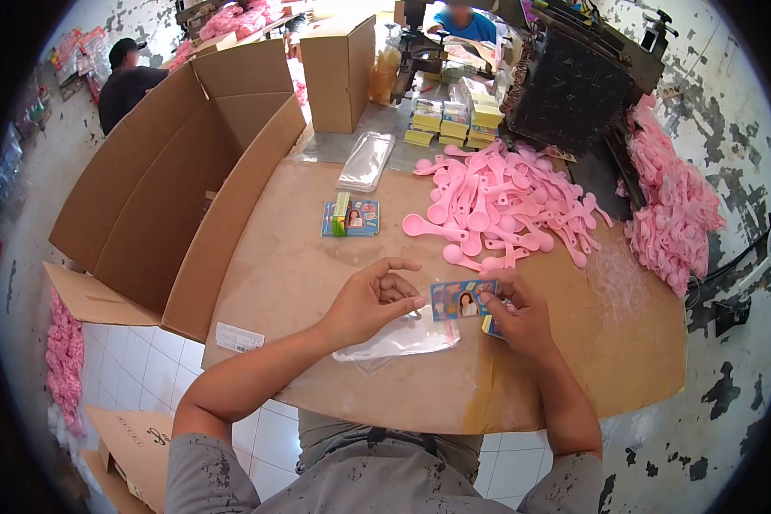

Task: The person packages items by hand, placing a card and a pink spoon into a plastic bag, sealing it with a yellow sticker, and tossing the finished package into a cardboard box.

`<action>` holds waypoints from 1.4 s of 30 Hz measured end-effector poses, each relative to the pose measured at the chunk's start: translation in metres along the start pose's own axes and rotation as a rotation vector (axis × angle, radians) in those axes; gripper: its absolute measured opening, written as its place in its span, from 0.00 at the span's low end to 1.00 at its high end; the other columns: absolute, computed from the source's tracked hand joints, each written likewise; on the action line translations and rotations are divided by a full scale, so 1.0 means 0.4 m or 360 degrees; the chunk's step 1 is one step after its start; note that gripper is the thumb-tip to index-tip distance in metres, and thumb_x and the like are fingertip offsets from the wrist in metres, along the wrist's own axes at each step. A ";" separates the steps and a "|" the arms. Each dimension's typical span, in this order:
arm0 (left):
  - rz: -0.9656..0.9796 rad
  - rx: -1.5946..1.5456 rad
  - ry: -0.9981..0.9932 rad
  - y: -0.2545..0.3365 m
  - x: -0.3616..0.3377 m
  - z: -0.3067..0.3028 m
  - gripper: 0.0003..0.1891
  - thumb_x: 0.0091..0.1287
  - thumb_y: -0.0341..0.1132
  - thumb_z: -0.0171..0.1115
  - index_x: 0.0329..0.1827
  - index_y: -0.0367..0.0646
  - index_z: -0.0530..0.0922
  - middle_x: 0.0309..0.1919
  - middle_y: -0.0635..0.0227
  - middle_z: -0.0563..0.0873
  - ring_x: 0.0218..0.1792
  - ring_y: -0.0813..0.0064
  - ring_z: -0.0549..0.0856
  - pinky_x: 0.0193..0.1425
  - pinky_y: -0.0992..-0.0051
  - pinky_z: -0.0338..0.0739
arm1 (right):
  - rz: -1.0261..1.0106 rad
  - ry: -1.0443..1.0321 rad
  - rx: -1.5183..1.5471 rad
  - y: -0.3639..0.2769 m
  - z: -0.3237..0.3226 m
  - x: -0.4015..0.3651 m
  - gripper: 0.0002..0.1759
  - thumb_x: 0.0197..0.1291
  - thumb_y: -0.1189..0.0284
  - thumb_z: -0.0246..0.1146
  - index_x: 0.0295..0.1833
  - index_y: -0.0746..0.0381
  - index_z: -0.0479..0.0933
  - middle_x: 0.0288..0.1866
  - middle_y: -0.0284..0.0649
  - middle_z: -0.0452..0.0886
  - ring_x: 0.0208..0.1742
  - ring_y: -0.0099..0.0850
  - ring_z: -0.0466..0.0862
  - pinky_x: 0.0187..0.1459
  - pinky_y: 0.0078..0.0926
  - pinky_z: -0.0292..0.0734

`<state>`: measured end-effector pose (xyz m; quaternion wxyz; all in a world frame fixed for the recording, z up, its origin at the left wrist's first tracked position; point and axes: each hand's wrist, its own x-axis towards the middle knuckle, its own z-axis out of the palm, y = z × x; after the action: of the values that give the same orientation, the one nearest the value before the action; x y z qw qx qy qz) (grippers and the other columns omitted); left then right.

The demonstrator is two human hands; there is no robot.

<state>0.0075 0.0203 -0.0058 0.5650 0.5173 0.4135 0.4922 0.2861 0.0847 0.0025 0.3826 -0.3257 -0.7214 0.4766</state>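
My right hand [522, 319] pinches a small blue printed card [464, 301] with a person's picture on it, thumb on its face. Beneath that hand, the edge of more cards [491, 326] shows, partly hidden. To the left of the card is my left hand [370, 300], its index finger and thumb apart and the other fingers curled; I make out nothing held in it. Clear plastic bags [403, 337] lie flat on the table just below my left hand. Farther up, a stack of blue cards [362, 218] carries a yellow-green banded bundle [341, 214].
Pink measuring spoons [505, 201] are heaped at the back right, with more bagged pink pieces [672, 201] beyond. A large open carton [137, 197] stands left. Clear bags [367, 161], card stacks [454, 120] and a dark machine [565, 77] are behind. Two people are in the background.
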 end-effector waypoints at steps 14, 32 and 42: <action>0.0023 0.0024 -0.0189 -0.006 -0.018 0.012 0.20 0.77 0.27 0.68 0.69 0.33 0.77 0.48 0.62 0.92 0.50 0.80 0.89 0.53 0.78 0.85 | -0.0238 -0.0227 -0.0228 -0.051 0.066 0.012 0.12 0.73 0.73 0.69 0.57 0.66 0.84 0.48 0.39 0.87 0.51 0.27 0.85 0.53 0.31 0.79; 0.0052 -0.0072 0.0024 0.016 -0.003 -0.024 0.21 0.78 0.30 0.68 0.71 0.37 0.77 0.45 0.67 0.92 0.40 0.89 0.87 0.38 0.84 0.78 | -0.0149 -0.0403 -0.0788 -0.115 -0.001 0.189 0.15 0.62 0.80 0.68 0.56 0.68 0.83 0.47 0.41 0.84 0.46 0.29 0.83 0.46 0.30 0.78; -0.0060 0.0004 -0.0126 0.006 -0.011 -0.009 0.19 0.78 0.28 0.66 0.70 0.35 0.79 0.52 0.63 0.92 0.49 0.84 0.88 0.51 0.80 0.84 | -0.0083 -0.0547 -0.0572 -0.142 -0.033 0.076 0.11 0.69 0.75 0.68 0.55 0.65 0.85 0.39 0.37 0.84 0.40 0.24 0.83 0.42 0.25 0.79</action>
<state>0.0028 0.0168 -0.0041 0.5893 0.5292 0.4013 0.4601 0.2764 0.0968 0.0666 0.2023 -0.2839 -0.8571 0.3792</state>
